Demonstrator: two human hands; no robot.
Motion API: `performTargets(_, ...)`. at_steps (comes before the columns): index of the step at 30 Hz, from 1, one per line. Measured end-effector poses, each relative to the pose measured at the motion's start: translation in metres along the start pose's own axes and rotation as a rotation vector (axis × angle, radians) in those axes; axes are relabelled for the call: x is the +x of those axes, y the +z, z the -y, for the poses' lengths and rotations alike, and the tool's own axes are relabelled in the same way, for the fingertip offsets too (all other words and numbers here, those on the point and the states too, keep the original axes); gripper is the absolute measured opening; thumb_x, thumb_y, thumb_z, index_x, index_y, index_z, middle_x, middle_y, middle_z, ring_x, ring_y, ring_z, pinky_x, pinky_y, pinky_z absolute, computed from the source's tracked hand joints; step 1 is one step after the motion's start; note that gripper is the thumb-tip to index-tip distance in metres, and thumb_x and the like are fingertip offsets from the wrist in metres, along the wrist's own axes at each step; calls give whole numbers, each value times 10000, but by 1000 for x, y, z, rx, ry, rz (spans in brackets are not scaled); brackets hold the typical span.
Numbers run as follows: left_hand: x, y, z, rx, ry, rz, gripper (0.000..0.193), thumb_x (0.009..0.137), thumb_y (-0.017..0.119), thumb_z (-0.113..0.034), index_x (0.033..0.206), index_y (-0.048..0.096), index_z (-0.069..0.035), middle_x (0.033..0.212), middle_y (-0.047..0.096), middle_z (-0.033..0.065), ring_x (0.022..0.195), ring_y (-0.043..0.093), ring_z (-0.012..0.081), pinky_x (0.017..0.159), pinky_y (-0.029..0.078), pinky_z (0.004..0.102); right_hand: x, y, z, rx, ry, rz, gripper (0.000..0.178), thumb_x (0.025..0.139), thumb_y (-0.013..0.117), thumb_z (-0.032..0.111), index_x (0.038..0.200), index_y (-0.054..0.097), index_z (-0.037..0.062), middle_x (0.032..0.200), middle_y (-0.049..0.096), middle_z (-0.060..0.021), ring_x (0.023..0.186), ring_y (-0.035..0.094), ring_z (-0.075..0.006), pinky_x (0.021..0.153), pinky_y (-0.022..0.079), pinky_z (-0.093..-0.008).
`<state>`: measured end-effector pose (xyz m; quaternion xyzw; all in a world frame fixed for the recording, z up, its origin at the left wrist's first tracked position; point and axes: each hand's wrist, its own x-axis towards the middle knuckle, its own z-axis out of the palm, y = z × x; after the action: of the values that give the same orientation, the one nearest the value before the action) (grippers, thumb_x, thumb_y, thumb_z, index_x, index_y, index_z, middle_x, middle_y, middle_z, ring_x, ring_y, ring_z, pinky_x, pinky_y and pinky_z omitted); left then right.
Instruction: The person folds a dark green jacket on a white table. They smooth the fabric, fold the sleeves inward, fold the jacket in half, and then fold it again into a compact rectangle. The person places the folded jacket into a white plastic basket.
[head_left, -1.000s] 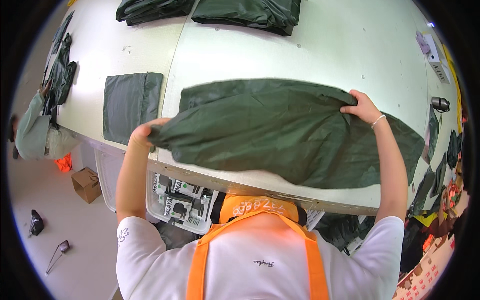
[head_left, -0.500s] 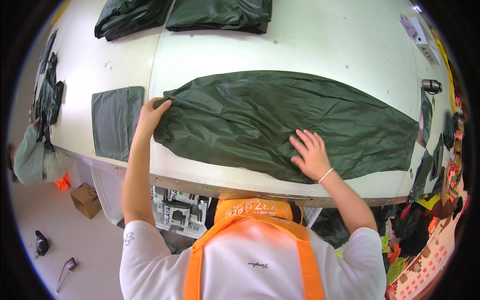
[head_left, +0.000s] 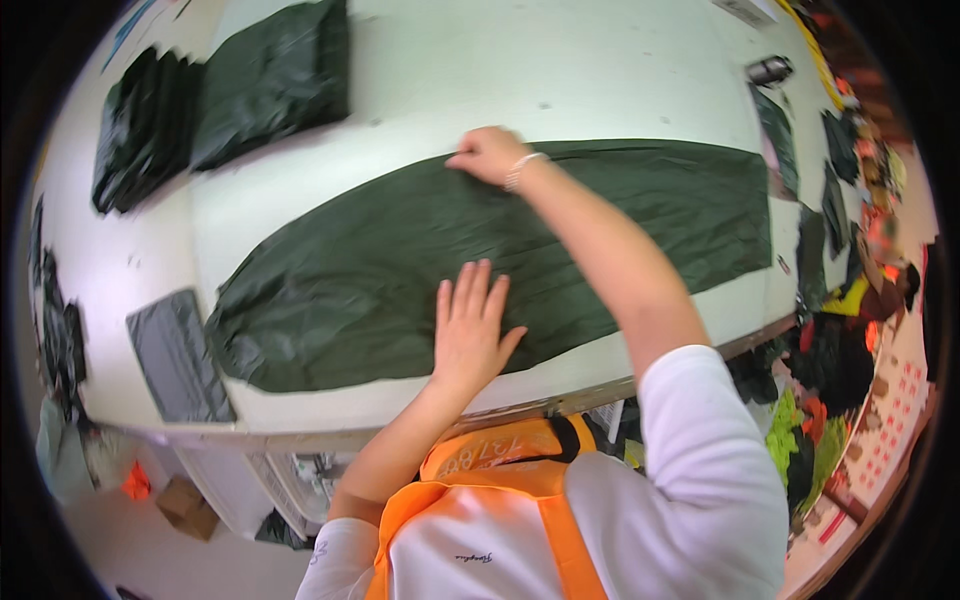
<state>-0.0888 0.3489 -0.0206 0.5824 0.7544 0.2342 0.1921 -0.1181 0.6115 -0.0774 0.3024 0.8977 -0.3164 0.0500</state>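
The left hand [head_left: 470, 328] lies flat, fingers extended and thumb out, on the near part of a dark green fabric piece [head_left: 490, 230], which is spread lengthwise along the near side of the pale surface [head_left: 560, 70]. The right hand [head_left: 490, 157] is curled at the fabric's far edge; blur makes it hard to tell whether it pinches the cloth. A folded grey panel [head_left: 180, 358] lies just beside the fabric's left end.

Dark green fabric [head_left: 390, 262], orange apron [head_left: 510, 478]
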Motion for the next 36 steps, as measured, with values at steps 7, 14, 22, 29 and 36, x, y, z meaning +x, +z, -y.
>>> performTargets(7, 31, 55, 5, 270, -47, 98, 771, 716, 679, -455, 1366, 407, -141, 1493, 215, 148, 1376, 157, 378, 1067, 116, 591, -86, 17, -17, -176, -165, -396, 704, 774, 658, 350, 1332, 380, 24, 1430, 269, -224, 1335, 208, -416, 1079, 160, -549)
performTargets(14, 30, 64, 5, 419, -26, 145, 814, 688, 656, -490, 1367, 399, -121, 1483, 224, 189, 1366, 145, 429, 1066, 59, 612, -167, -95, -240, -293, 497, -452, 852, 842, 484, 532, 1421, 183, -16, 1472, 100, -291, 1374, 65, -441, 1040, 74, -653)
performTargets(22, 34, 73, 8, 486, 42, 182, 778, 788, 476, -609, 1360, 383, -90, 1475, 205, 227, 1353, 140, 466, 1058, 52, 623, -269, -209, -522, -241, 1225, -701, 892, 855, 355, 644, 1432, 163, -9, 1496, 130, -216, 1403, 76, -320, 1094, 63, -548)
performTargets(29, 31, 75, 5, 469, 37, 188, 773, 803, 469, -600, 1367, 373, -81, 1476, 195, 234, 1352, 136, 467, 1064, 55, 614, -387, -190, -441, -281, 86, -536, 327, 722, 536, -16, 1039, 601, 33, 1103, 598, -138, 1066, 538, -327, 932, 410, -454)
performTargets(36, 35, 67, -2, 450, 37, 196, 702, 767, 588, -516, 1328, 450, -118, 1476, 248, 170, 1352, 181, 427, 1064, 100, 607, -459, -160, -413, -523, 60, -133, 645, 677, 586, 4, 1301, 448, 94, 1407, 361, -107, 1277, 367, -265, 1066, 278, -435)
